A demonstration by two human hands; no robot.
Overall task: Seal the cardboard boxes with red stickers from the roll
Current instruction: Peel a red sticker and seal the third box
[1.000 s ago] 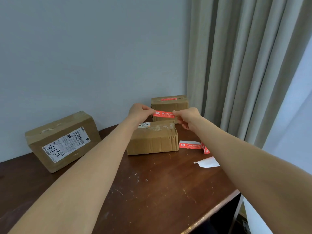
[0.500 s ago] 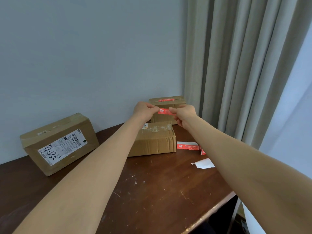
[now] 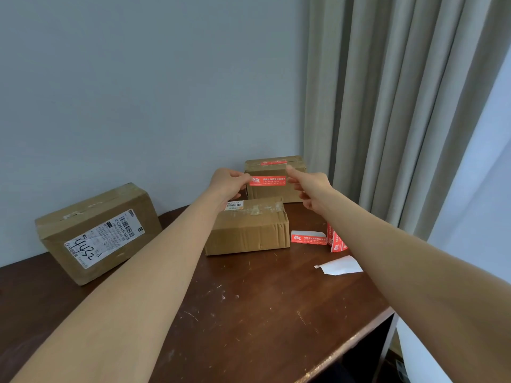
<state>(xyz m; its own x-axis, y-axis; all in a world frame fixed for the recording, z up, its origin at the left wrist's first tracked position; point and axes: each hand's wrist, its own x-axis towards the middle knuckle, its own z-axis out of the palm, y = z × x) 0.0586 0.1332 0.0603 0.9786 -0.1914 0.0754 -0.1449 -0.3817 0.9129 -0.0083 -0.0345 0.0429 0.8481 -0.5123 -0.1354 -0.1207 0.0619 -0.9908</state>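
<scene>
Sticker roll [image 3: 335,241]: mostly hidden behind the right forearm; only a red strip shows.
Far box [image 3: 273,194]: front partly covered by the held sticker [image 3: 267,180] and the right hand [image 3: 312,186].
Sticker print: too small to read.
Middle box [image 3: 247,233]: rear left corner hidden by the left wrist.
Bench [image 3: 262,299]: cut off at the left and bottom edges.

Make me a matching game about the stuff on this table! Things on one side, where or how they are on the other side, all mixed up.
Things:
1. held sticker
2. far box
3. left box
4. white paper scrap

Descriptions:
A. lies flat on the table
B. has 4452 written on its label
C. pinched between the left hand and the right hand
D. has a stuck-on sticker on top

Pairs: 1-C, 2-D, 3-B, 4-A.
</scene>
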